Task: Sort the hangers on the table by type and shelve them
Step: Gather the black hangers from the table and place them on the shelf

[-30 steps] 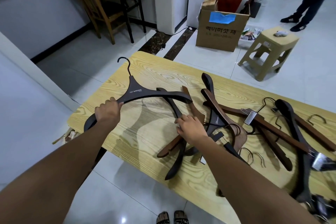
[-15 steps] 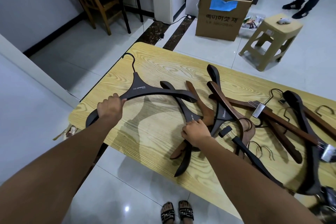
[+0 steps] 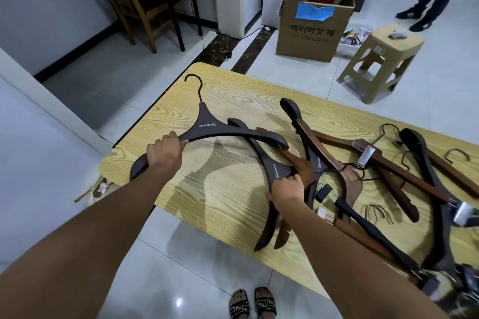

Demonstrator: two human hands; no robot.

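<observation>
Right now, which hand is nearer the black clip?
Right. The right hand is just left of the black clip; the left hand grips a hanger much farther left.

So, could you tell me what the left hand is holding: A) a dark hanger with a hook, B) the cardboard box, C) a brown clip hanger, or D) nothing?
A: the left hand grips one arm of the dark hanger, fingers curled round it.
</observation>
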